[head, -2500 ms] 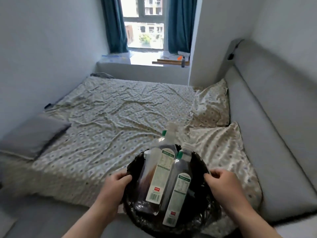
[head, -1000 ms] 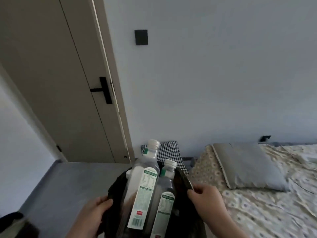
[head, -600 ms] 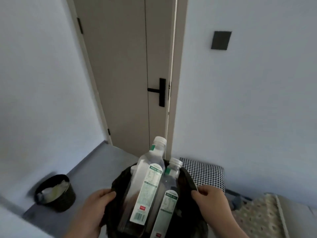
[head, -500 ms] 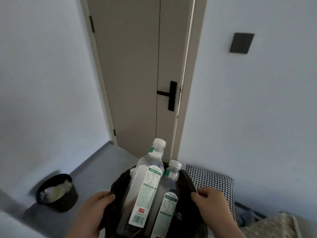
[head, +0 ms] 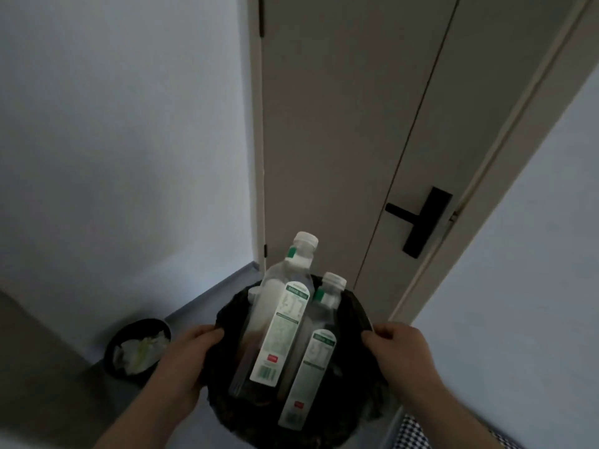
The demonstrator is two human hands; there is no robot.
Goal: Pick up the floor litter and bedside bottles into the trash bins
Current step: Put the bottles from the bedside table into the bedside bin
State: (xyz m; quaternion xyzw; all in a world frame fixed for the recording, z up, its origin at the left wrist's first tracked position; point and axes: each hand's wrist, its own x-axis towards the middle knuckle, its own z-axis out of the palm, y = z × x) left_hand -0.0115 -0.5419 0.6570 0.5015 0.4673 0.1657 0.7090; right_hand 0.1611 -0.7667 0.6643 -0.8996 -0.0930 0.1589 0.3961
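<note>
**Grip.** Left hand (head: 191, 354) and right hand (head: 398, 351), each with fingers curled over opposite sides of the rim. Between them we hold the black-lined trash bin (head: 355, 306) clear of the floor (head: 201, 306).

**Contents.** Tall clear bottle (head: 282, 322) with a white cap and a green-and-white label, leaning towards the far wall of the bin. A shorter bottle (head: 311, 367) of the same make touches it on the right. Both necks stand above the rim.

**Surroundings.** Second bin (head: 146, 321) on the floor at lower left, near the wall, holding crumpled pale litter (head: 139, 350). Beige door (head: 340, 140) with a black lever handle (head: 418, 222) ahead. Checked cushion (head: 411, 435) in the lower right corner.

**Handling note.** We judge the step to be carrying the loaded bin to a place on the floor, perhaps beside the second bin. We should hold the rim level with even pressure from both hands, since the tall bottles could tip out over the far edge. We should lower it straight down and let go only once the base is on the floor.
</note>
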